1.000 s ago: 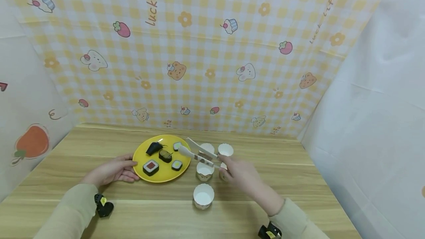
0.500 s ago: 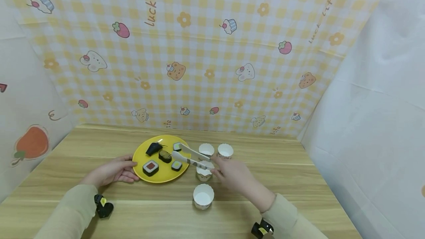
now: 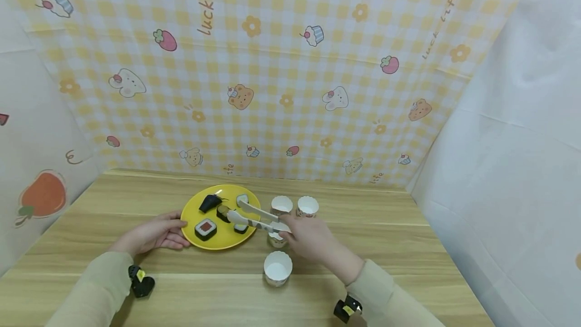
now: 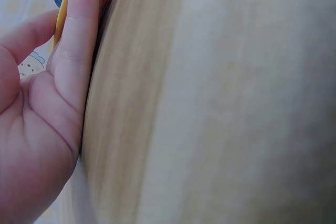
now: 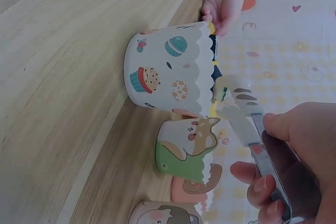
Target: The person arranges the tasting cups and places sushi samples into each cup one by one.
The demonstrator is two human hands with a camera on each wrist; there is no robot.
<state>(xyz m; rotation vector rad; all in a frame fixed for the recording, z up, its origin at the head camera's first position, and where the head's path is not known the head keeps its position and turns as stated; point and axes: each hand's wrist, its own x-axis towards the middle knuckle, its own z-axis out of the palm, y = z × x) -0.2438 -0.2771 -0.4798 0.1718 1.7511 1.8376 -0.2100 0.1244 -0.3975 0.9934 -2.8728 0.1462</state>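
My left hand (image 3: 156, 231) pinches the left rim of a yellow plate (image 3: 222, 242), thumb above and fingers below in the left wrist view. On the plate lie toy-like sushi pieces: a large roll with a red centre (image 3: 206, 229), a black cone-shaped piece (image 3: 210, 203), a dark piece with brown topping (image 3: 221, 212) and two small rolls, one at the back (image 3: 242, 198). My right hand (image 3: 308, 238) grips a pair of tongs (image 3: 259, 211). Their spread tips overlap the plate's right half, nothing between them, and partly cover the nearer small roll (image 3: 241, 229).
Several white scalloped paper cups stand right of the plate: a front cup (image 3: 278, 269), a back-left cup (image 3: 281, 204), a back-right cup (image 3: 307, 206) and one half hidden by the tongs. In the right wrist view, a cupcake-printed cup (image 5: 163, 72) is nearest.
My right hand has moved left with the tongs, bringing their tips from the plate's right edge to over its right half. The left hand and plate stay put.
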